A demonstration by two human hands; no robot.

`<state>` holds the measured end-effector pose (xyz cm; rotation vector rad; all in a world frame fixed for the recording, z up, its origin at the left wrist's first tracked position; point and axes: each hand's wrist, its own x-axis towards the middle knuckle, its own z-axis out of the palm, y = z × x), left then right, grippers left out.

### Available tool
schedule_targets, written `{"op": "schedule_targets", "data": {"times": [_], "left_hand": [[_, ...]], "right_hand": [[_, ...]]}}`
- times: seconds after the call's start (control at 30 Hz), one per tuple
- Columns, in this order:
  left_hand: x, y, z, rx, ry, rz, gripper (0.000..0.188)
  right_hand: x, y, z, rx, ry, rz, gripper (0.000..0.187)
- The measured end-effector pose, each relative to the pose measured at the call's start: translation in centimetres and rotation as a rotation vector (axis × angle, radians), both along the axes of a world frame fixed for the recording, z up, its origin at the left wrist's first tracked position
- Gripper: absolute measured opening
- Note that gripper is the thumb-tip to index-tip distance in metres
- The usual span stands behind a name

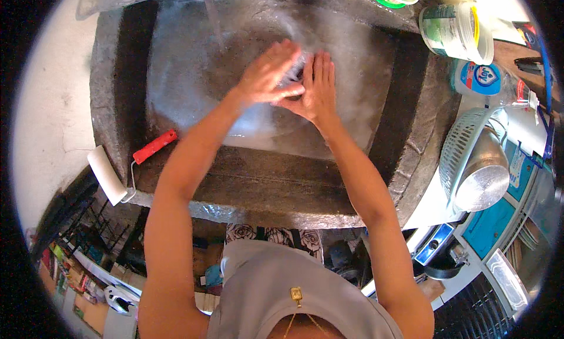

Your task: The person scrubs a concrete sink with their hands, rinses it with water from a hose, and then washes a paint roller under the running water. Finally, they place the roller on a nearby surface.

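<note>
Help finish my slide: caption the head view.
Left hand and right hand close together in a wet sink, paint roller nearby.

You are standing in what looks like a home's kitchen or wash area. In front of you is a broad, rough concrete sink (104, 98), wet inside, with a stream of water (212, 13) running into it. On your right, household wares crowd beside it: plastic tubs (442, 30), a bottle (479, 77) with a blue label, and a pale plastic basket (457, 144) holding a metal pot (483, 189). A white wall (44, 104) rises on your left.
</note>
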<state>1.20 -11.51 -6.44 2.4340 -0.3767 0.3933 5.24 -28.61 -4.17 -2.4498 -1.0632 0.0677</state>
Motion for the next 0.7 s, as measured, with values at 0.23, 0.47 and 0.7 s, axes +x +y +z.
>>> {"op": "schedule_targets", "data": {"times": [0.23, 0.47, 0.7], "left_hand": [[-2.2, 5.8, 0.8, -0.112, 0.077, 0.294, 0.062], [-2.4, 13.7, -2.3, 0.217, 0.092, 0.57, 0.063], [-3.5, -0.6, 1.0, -0.158, 0.17, 0.145, 0.058]], "right_hand": [[5.7, -6.8, 0.3, -0.039, -0.077, -0.191, 0.107], [4.6, -2.2, -2.0, -0.065, -0.086, -0.178, 0.091], [-0.5, -0.5, -0.9, 0.234, 0.084, 0.188, 0.057]]}}
